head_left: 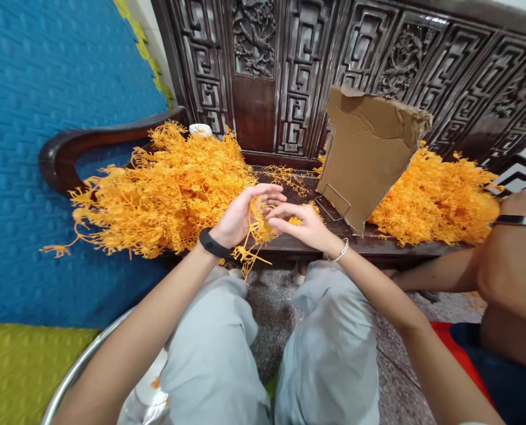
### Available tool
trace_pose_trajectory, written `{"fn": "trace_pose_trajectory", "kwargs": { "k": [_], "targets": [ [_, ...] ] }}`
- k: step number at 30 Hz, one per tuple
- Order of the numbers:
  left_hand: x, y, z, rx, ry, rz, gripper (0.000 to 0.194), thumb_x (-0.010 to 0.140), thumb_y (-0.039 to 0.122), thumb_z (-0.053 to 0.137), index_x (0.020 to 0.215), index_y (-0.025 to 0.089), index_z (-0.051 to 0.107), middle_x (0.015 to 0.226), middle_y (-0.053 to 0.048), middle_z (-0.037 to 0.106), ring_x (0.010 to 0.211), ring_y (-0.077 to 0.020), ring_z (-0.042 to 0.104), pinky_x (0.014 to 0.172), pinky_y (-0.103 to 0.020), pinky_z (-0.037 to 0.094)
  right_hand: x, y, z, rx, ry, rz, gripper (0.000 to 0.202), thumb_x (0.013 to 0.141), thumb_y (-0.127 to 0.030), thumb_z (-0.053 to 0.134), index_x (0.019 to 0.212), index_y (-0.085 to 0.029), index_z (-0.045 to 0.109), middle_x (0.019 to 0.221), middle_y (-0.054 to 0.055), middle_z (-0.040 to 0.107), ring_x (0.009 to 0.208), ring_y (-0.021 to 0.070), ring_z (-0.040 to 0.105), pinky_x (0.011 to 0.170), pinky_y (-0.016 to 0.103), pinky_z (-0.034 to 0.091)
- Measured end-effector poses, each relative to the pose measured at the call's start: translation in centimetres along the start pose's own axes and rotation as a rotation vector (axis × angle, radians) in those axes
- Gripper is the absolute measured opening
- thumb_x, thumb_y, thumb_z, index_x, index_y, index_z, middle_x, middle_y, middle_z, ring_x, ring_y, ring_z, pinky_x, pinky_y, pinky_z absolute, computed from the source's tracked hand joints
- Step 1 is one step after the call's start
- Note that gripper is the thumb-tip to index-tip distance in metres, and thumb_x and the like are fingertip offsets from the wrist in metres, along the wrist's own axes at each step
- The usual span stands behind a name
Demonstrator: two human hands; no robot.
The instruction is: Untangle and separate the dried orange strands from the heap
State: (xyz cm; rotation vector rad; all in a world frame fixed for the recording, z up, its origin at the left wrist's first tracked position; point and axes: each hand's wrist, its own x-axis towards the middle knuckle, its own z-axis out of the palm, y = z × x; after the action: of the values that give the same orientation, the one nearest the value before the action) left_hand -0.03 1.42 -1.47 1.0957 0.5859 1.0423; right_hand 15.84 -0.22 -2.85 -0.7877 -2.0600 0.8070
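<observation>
A small bunch of orange branching plastic sprigs point(258, 227) lies in my left hand point(238, 215), whose fingers curl around it, with loose strands hanging below the palm. My right hand point(304, 224) comes in from the right, its thumb and fingertips drawn together at the edge of the bunch. What sits between those fingertips is too small to make out. Just left of my hands, a large heap of the same orange sprigs point(169, 195) covers the end of the dark wooden bench point(280, 245). A few loose strands point(289, 176) are scattered behind my hands.
An upright cardboard piece point(364, 153) and a bent wire frame point(333, 203) stand on the bench, right of my hands. Beyond is another orange heap point(440, 200), beside another person's arm point(506, 265). A carved backrest point(254, 112) rises behind; a metal-rimmed basin point(83, 360) is lower left.
</observation>
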Motion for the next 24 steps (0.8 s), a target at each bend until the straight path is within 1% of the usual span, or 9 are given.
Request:
{"fn": "trace_pose_trajectory", "kwargs": {
  "k": [3, 6, 9, 12, 15, 17, 20, 24],
  "targets": [
    [-0.1, -0.1, 0.2, 0.088, 0.002, 0.059, 0.03, 0.078, 0.033, 0.046, 0.093, 0.013, 0.063, 0.098, -0.005, 0.065, 0.088, -0.0154, 0.058, 0.079, -0.026, 0.046, 0.1, 0.2, 0.9, 0.004, -0.052, 0.043, 0.022, 0.081, -0.037, 0.057, 0.088, -0.016, 0.06, 0.062, -0.003, 0.058, 0.056, 0.0095, 0.053, 0.059, 0.023, 0.043],
    [0.0, -0.2, 0.1, 0.156, 0.029, 0.095, 0.03, 0.078, 0.034, 0.046, 0.092, 0.014, 0.063, 0.099, -0.004, 0.064, 0.087, -0.0151, 0.056, 0.078, -0.026, 0.045, 0.1, 0.1, 1.5, 0.039, -0.032, 0.076, 0.021, 0.079, -0.038, 0.06, 0.084, -0.017, 0.059, 0.061, -0.004, 0.056, 0.055, 0.0089, 0.051, 0.059, 0.023, 0.042],
    [0.1, -0.2, 0.1, 0.155, 0.027, 0.106, 0.031, 0.077, 0.035, 0.045, 0.09, 0.014, 0.063, 0.095, -0.005, 0.065, 0.088, -0.0156, 0.057, 0.079, -0.026, 0.045, 0.2, -0.2, 1.6, 0.082, 0.02, 0.098, 0.02, 0.074, -0.035, 0.065, 0.079, -0.017, 0.058, 0.066, -0.003, 0.056, 0.059, 0.0085, 0.049, 0.06, 0.023, 0.041],
    [0.1, 0.0, 0.1, 0.13, 0.04, 0.133, 0.026, 0.074, 0.032, 0.048, 0.089, 0.014, 0.061, 0.092, -0.005, 0.065, 0.089, -0.0157, 0.058, 0.079, -0.026, 0.046, 0.3, -0.3, 1.4, 0.139, 0.082, 0.107, 0.021, 0.07, -0.033, 0.068, 0.07, -0.017, 0.053, 0.071, -0.002, 0.054, 0.062, 0.0084, 0.048, 0.062, 0.023, 0.041],
    [-0.1, 0.2, 0.0, 0.145, 0.118, 0.166, 0.022, 0.069, 0.025, 0.054, 0.086, 0.013, 0.06, 0.087, -0.004, 0.066, 0.085, -0.0151, 0.06, 0.076, -0.025, 0.047, 0.5, -0.1, 1.1, 0.317, 0.133, 0.153, 0.023, 0.068, -0.028, 0.068, 0.067, -0.018, 0.047, 0.072, -0.002, 0.054, 0.068, 0.0095, 0.051, 0.068, 0.025, 0.044],
    [-0.1, 0.2, -0.1, 0.157, 0.138, 0.159, 0.021, 0.067, 0.024, 0.056, 0.085, 0.013, 0.061, 0.083, -0.003, 0.066, 0.077, -0.0145, 0.061, 0.071, -0.026, 0.048, 0.5, 0.0, 0.9, 0.423, 0.168, 0.203, 0.022, 0.067, -0.024, 0.067, 0.067, -0.018, 0.046, 0.072, -0.003, 0.056, 0.069, 0.0098, 0.054, 0.069, 0.026, 0.046],
    [-0.2, 0.1, -0.5, 0.186, 0.119, 0.125, 0.022, 0.069, 0.025, 0.059, 0.087, 0.014, 0.061, 0.081, -0.002, 0.066, 0.071, -0.0136, 0.061, 0.064, -0.025, 0.049, 0.5, 0.1, 0.3, 0.466, 0.251, 0.232, 0.019, 0.066, -0.019, 0.065, 0.071, -0.018, 0.047, 0.071, -0.003, 0.056, 0.066, 0.0091, 0.055, 0.066, 0.025, 0.047],
    [-0.2, -0.1, -1.0, 0.31, 0.042, 0.067, 0.019, 0.07, 0.028, 0.062, 0.084, 0.016, 0.063, 0.083, -0.002, 0.065, 0.075, -0.0128, 0.06, 0.064, -0.023, 0.048, 0.4, 0.2, -0.3, 0.41, 0.36, 0.177, 0.013, 0.067, -0.016, 0.063, 0.075, -0.017, 0.053, 0.073, -0.003, 0.056, 0.066, 0.0082, 0.054, 0.066, 0.024, 0.046]
  ]
}}
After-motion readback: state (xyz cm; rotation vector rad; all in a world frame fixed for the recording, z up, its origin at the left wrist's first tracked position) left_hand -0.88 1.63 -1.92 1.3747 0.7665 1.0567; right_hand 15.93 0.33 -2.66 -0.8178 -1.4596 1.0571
